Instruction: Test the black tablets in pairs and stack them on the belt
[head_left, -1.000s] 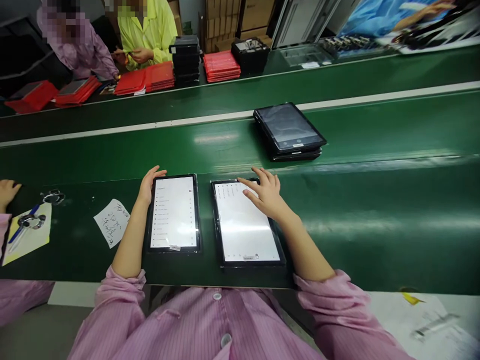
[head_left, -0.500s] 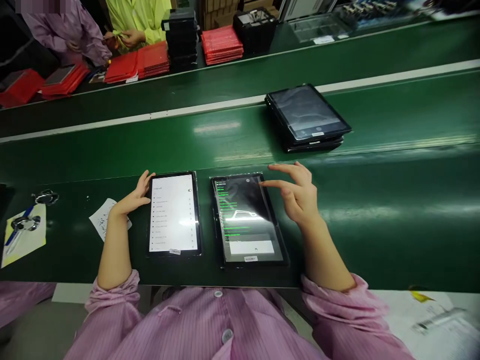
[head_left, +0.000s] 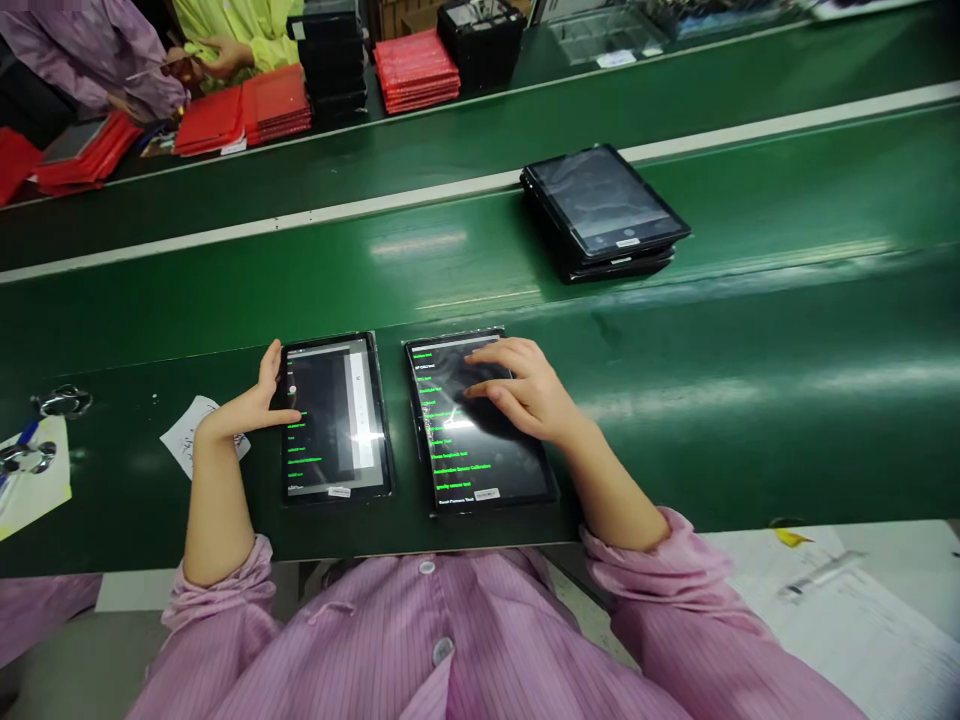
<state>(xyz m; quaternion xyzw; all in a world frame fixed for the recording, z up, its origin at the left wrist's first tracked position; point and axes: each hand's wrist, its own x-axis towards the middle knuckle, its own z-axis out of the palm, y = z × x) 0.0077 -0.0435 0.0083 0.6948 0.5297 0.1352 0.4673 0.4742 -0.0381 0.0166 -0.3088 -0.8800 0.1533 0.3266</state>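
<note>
Two tablets lie side by side on the green work surface. My left hand (head_left: pixel 251 402) is at the left edge of the left tablet (head_left: pixel 328 425), its thumb over the screen and its fingers stretched along the side. That screen shows green text lines on black, with a white panel at its right. Over the upper half of the right tablet (head_left: pixel 480 475) is my right hand (head_left: pixel 521 388), fingers apart and pointing left across a black screen with a list of green lines. Whether its fingertips touch the glass I cannot tell. Neither hand holds anything.
A stack of dark tablets (head_left: pixel 607 210) sits on the belt beyond my right hand. A handwritten paper (head_left: pixel 184 440) lies by my left forearm. Red sleeves (head_left: pixel 416 72) and black trays (head_left: pixel 328 65) stand across the line, near two people. Papers (head_left: pixel 862 610) lie at lower right.
The left tablet's screen went from a white list to a dark one with a white side panel. On the right tablet a white box gave way to green lines. My right hand moved left over it.
</note>
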